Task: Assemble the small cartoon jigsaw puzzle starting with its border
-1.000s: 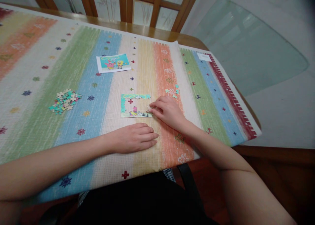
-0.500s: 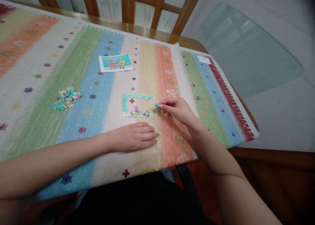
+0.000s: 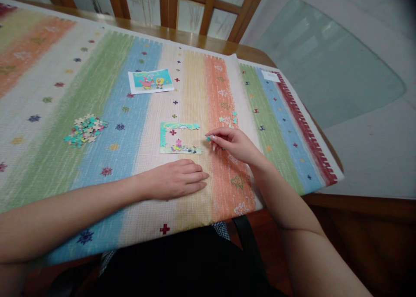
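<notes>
Between thumb and fingertips my right hand (image 3: 232,141) pinches a teal jigsaw puzzle piece (image 3: 209,138), partly covered by the fingers. It is just right of a partly assembled jigsaw puzzle (image 3: 163,137), whose top, left and bottom edges are joined around a gap showing the tablecloth. A pink piece stands up from the bottom row inside. My left hand (image 3: 182,179) lies flat on the cloth below the puzzle, fingers stretched out, holding nothing. Several loose teal pieces (image 3: 234,120) lie beyond my right hand.
A heap of puzzle pieces (image 3: 85,130) lies to the left on the striped tablecloth (image 3: 136,158). Behind the puzzle is a cartoon picture card (image 3: 151,81). A small white paper (image 3: 270,76) is at the far right, near the table's edge.
My right hand still pinches the teal piece, which has turned slightly and is now more hidden by the fingers. My left hand stays flat; the view has shifted a little.
</notes>
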The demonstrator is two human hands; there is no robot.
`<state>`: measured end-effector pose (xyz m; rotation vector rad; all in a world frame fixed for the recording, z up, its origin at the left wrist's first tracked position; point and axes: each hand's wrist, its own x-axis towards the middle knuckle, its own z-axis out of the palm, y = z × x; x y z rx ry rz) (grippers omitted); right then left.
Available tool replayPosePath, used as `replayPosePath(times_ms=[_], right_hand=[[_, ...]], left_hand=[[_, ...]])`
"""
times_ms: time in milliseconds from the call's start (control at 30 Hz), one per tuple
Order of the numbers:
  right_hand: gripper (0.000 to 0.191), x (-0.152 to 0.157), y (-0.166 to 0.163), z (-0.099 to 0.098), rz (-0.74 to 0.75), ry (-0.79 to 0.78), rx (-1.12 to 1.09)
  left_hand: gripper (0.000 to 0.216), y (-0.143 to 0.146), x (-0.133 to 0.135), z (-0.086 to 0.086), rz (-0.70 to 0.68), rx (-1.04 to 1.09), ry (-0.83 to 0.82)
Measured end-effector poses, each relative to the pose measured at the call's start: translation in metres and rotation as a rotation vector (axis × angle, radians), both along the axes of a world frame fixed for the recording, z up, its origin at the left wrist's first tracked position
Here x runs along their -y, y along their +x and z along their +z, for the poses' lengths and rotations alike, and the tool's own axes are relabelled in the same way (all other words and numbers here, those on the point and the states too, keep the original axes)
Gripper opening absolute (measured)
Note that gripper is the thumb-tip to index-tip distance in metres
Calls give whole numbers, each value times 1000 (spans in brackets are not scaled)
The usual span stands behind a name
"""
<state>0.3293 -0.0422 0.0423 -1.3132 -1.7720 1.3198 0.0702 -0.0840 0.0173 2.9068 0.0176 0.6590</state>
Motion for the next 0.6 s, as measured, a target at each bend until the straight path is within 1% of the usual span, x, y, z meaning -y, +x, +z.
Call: replayPosePath(times_ms=[67,133,200,267,333,400,500,600], right_hand=[[30,-2,3,0,27,104,115],[26,-3,5,-1,61,170,173],[25,-3,6,-3,86,172,166],[25,-4,6,-7,96,137,129],[22,-5,8,-12,102,111,117],[18,-7,9,-16,111,129,143],[16,-10,10,-18,125,184,183],[16,-11,9,-18,116,209,191]], left_hand=[[27,0,0,0,8,6,3],[27,-1,0,-1,41,-4,23],[29,-2,0,-1,122,-29,49],[32,-2,1,-2,249,-64,53],[36,-2,2,-2,378,-95,30],[39,-2,3,-3,464,-125,1],[41,-1,4,-5,522,-164,-13],[43,-1,5,-9,539,-185,-9]])
